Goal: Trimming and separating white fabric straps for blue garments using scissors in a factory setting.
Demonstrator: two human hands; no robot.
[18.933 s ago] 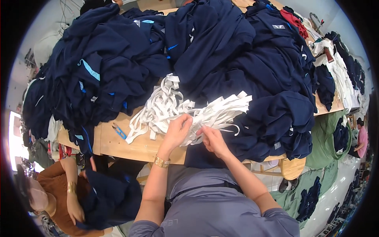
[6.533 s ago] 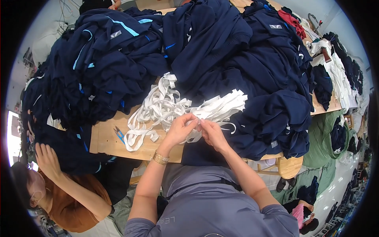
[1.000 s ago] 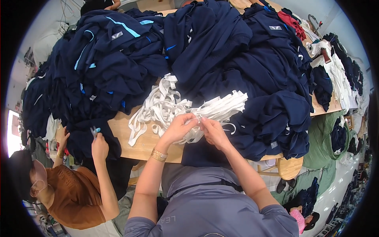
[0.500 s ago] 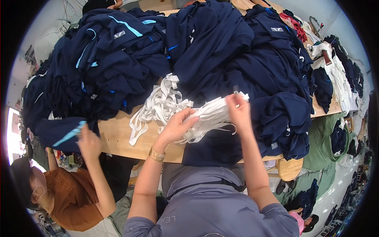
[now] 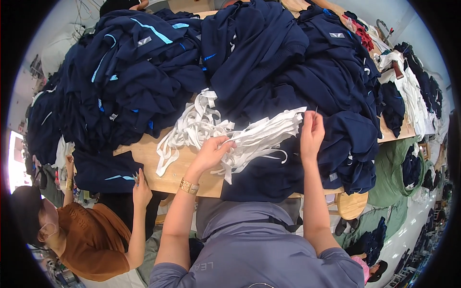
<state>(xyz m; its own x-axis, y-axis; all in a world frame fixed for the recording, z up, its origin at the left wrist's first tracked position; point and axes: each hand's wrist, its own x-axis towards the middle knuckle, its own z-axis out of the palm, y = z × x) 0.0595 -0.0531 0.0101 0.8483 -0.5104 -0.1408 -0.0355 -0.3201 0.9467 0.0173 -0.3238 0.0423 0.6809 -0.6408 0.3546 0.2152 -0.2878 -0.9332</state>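
While left hand [image 5: 211,156] grasps bundle of white strips [image 5: 269,129] between thumb and fingers, right hand [image 5: 312,134] stands raised just beside bundle's far end. Right digits curled together; whether they pinch anything: cannot tell, detail too small. Bundle fans rightward from left grip, above navy cloth [image 5: 259,177]. Loose white strips [image 5: 185,132] heap left of and beyond grip, partly on wooden table [image 5: 146,158]. Gold band [image 5: 188,186] on left wrist, nearer body than grip. Navy garments [image 5: 254,48] piled beyond both hands. Co-worker [image 5: 91,235] in brown, well left of grip.

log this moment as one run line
left hand: holding white strips | right hand: by strips' right ends | navy garments: heaped beyond
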